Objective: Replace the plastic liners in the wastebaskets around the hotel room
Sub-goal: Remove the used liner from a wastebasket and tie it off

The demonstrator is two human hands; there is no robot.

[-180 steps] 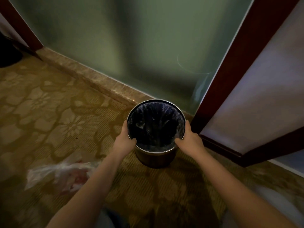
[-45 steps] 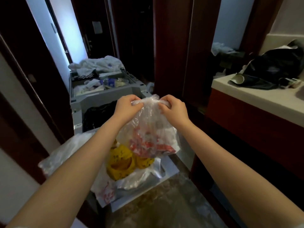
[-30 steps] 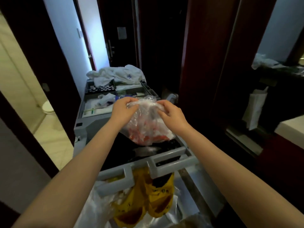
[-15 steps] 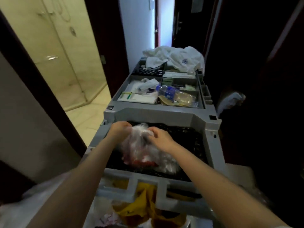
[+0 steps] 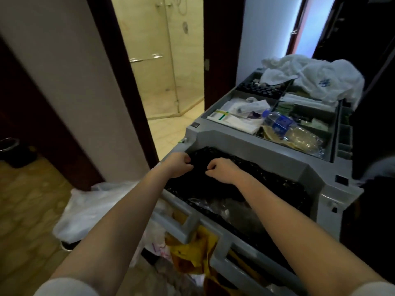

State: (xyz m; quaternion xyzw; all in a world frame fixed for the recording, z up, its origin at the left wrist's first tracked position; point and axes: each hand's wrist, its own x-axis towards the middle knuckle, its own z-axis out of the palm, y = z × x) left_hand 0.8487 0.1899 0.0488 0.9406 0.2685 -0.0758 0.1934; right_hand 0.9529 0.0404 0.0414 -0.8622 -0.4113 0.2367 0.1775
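I stand at a grey housekeeping cart (image 5: 252,147) whose near bin is lined with a black trash bag (image 5: 275,186). My left hand (image 5: 178,164) and my right hand (image 5: 221,168) hover side by side over that bin, fingers curled into loose fists, with nothing visible in them. A crumpled clear used liner (image 5: 223,207) lies down inside the black bag, below my right forearm. A round metal-rimmed wastebasket (image 5: 8,146) stands on the carpet at the far left.
A white plastic bag (image 5: 96,208) and a yellow bag (image 5: 192,248) hang at the cart's near end. The cart's tray holds a water bottle (image 5: 280,124), packets and white towels (image 5: 316,82). An open bathroom doorway (image 5: 171,82) lies ahead on the left.
Both hands carried the used clear liner to the cart and lowered it into the black-lined bin. Now the liner lies in the bin and both hands are off it.
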